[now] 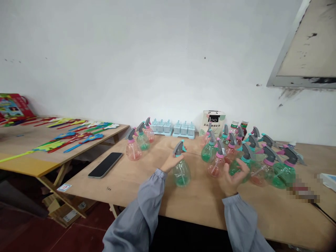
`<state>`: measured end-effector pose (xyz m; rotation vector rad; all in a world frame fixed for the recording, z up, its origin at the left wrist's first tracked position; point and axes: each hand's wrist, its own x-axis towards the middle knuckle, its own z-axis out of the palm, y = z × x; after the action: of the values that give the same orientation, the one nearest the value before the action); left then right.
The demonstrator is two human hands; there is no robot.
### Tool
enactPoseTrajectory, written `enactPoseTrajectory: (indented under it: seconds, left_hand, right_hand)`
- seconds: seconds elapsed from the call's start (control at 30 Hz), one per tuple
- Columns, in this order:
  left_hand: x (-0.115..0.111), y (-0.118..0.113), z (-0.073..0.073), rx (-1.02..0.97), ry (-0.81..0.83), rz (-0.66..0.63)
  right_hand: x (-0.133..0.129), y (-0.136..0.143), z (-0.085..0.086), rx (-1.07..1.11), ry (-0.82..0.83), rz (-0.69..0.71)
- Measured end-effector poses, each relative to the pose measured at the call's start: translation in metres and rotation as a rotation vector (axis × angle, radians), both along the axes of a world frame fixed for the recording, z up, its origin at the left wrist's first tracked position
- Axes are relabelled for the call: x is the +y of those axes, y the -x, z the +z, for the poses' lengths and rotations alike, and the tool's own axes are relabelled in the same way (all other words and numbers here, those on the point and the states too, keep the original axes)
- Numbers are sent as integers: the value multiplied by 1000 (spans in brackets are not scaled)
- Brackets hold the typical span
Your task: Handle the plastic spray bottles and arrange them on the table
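Observation:
A clear green spray bottle (182,175) with a grey and turquoise trigger head stands upright in front of me. My left hand (172,161) grips it around the neck, just below the head. To the right, my right hand (234,177) is raised with bent fingers, a gap showing between thumb and forefinger, and nothing visible in it. Behind that hand stands another green spray bottle (246,162), partly covered by it; whether they touch is unclear. Close by are a pink spray bottle (215,167) and several more green and pink ones.
On the left of the wooden table (147,175) lie a phone (105,165) and three spray bottles, one being pink (133,151). Light blue ice-pop moulds (183,129) and a paper bag (212,123) stand along the wall. Colourful hand-shaped toys (84,141) cover a side table.

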<state>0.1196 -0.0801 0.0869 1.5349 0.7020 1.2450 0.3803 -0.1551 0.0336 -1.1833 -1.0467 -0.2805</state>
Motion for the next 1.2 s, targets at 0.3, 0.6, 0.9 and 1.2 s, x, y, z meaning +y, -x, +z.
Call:
enactPoseTrajectory:
  seconds: [0.3, 0.6, 0.9, 1.2]
  left_hand:
    - [-19, 11, 22, -181, 278, -395]
    - [-22, 6, 34, -149, 298, -491]
    - [-15, 3, 37, -88, 273, -440]
    - [-13, 0, 36, -108, 259, -393]
  right_hand:
    - [9, -3, 10, -35, 72, -69]
    - [20, 3, -5, -14, 209, 159]
    - [20, 12, -10, -53, 226, 205]
    - [22, 11, -14, -66, 244, 230]
